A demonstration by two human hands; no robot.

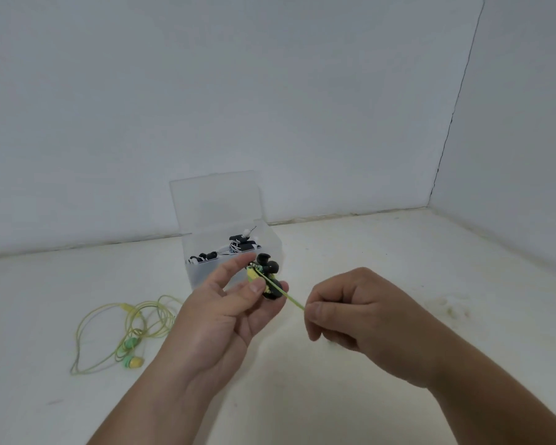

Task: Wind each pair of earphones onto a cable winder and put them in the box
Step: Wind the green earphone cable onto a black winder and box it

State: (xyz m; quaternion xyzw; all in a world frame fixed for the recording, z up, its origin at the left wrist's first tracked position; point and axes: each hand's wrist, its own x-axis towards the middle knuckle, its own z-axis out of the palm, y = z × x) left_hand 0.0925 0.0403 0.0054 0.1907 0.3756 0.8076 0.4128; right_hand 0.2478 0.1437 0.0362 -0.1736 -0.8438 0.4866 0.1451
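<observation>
In front of the box (270, 244), the left hand (228, 311) is gripping a black cable winder (272, 277); the right hand (350, 311) is pinching the yellow-green cable (291, 298) taut.

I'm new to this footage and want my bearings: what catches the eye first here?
At centre, the left hand holds a black cable winder while the right hand pinches a taut yellow-green cable running from it. Behind stands a clear plastic box with its lid open; a loose yellow-green earphone tangle lies on the table at left.
</observation>
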